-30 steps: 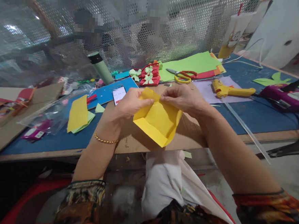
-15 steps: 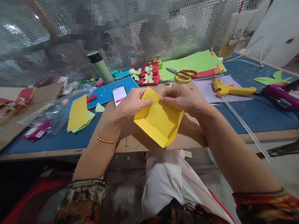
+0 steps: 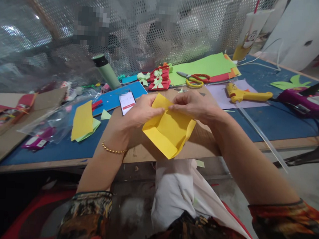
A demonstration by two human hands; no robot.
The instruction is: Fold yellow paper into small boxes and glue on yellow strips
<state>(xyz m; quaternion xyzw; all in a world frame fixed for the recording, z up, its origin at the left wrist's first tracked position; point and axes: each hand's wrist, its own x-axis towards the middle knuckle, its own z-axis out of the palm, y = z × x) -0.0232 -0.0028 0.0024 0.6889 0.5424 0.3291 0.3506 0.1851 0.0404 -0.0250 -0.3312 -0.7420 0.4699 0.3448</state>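
Note:
A creased sheet of yellow paper (image 3: 172, 129), with its edges folded up, is held above a brown cardboard piece (image 3: 146, 151) at the front of the table. My left hand (image 3: 142, 111) pinches its upper left part, thumb on top. My right hand (image 3: 194, 105) is closed on the upper edge, its thumb and fingertips pressed close to the left thumb. The fingers beneath the paper are hidden. Beyond my hands lie yellow-and-red-handled scissors (image 3: 196, 80) and a red paper piece with pale green bows (image 3: 160, 79).
To the left are a lit phone (image 3: 127, 102), folded yellow paper (image 3: 83, 121) and a green bottle (image 3: 106, 71). On the right lie a yellow glue gun (image 3: 245, 94) with a clear glue stick (image 3: 262, 134) and a purple device (image 3: 308, 102). Green sheets (image 3: 204, 68) lie at the back, near a drink cup (image 3: 250, 34).
The paper's lower corner has tilted slightly down and left. My fingertips have shifted a little along the upper crease, and both hands keep their pinch.

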